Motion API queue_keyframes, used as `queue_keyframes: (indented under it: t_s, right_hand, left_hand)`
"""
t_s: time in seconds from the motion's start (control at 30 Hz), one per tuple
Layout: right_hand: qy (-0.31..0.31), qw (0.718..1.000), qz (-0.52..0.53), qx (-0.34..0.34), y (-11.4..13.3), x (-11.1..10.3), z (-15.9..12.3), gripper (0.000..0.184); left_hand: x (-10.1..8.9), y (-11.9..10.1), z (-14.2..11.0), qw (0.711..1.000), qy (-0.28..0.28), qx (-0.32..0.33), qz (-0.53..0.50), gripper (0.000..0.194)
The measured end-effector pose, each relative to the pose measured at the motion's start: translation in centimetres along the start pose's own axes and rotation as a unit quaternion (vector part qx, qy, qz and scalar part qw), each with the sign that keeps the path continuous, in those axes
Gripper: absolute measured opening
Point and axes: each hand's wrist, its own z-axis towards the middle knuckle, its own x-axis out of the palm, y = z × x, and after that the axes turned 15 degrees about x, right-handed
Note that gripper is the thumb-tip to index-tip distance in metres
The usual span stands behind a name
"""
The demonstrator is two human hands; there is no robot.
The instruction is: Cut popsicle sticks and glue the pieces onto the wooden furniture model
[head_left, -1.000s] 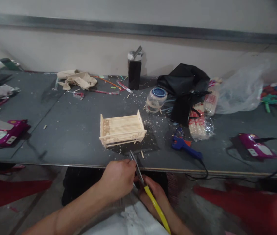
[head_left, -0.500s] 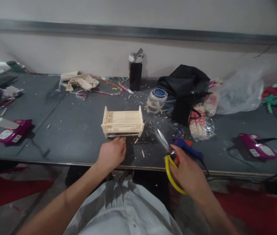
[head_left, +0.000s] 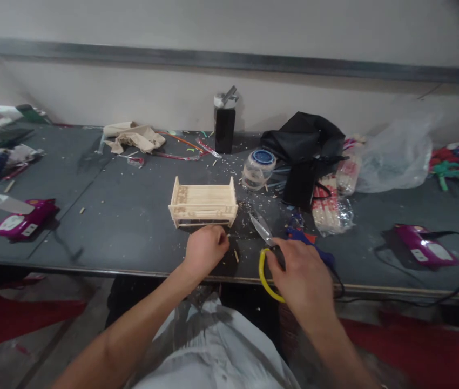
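A small wooden model bench built from thin sticks stands on the grey table in front of me. My left hand is closed just below the bench's front right part, its fingers curled in. What it holds, if anything, is hidden. My right hand grips a pair of scissors with a yellow handle loop, the blades pointing up and left toward the bench. A short stick piece lies on the table between my hands. Behind my right hand sits a blue glue gun, partly covered.
A jar with a blue lid, a black bottle, a black bag and packed sticks stand or lie behind. Purple devices with cables rest at both sides. Beige cloth and wood crumbs lie around.
My left hand has moved right along the front of the bench and curled tighter. My right hand has brought the scissors left, nearer the left hand.
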Motion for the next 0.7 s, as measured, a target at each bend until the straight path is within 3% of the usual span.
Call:
queue_keyframes:
  t_s: [0.1,0.13,0.2,0.27,0.37,0.43,0.5,0.63,0.7]
  right_hand:
    - [0.047,0.979,0.200,0.011,1.9,0.2,0.1,0.026]
    - [0.095,0.954,0.283,0.022,2.7,0.3,0.2,0.025]
    - [0.204,0.882,0.422,0.059,4.2,0.4,0.3,0.025]
    - [0.269,0.819,0.495,0.106,5.6,0.6,0.2,0.027]
    - [0.284,0.790,0.524,0.143,6.8,0.7,-0.1,0.027]
    - [0.289,0.797,0.512,0.135,6.9,0.8,-0.5,0.027]
    - [0.287,0.825,0.475,0.107,6.5,0.9,-0.7,0.027]
    - [0.162,0.935,0.303,0.090,5.2,1.9,-0.5,0.018]
    - [0.140,0.951,0.257,0.097,5.0,2.5,-0.3,0.011]
  left_hand:
    - [-0.4,-0.1,-1.1,0.994,-0.030,-0.031,-0.097,0.026]
    - [-0.6,-0.2,-1.6,0.984,-0.047,-0.057,-0.164,0.030]
    - [-0.9,-0.4,-2.5,0.929,-0.089,-0.117,-0.340,0.033]
    - [-1.2,-0.5,-3.3,0.864,-0.120,-0.154,-0.464,0.029]
    - [-1.7,-0.5,-4.1,0.857,-0.132,-0.152,-0.474,0.022]
    - [-1.9,-0.3,-4.4,0.865,-0.121,-0.143,-0.465,0.018]
    - [-1.9,-0.1,-4.6,0.856,-0.098,-0.153,-0.484,0.017]
    - [-1.9,0.0,-5.0,0.797,-0.055,-0.205,-0.566,0.019]
    - [-2.0,-0.1,-5.1,0.768,-0.051,-0.214,-0.601,0.021]
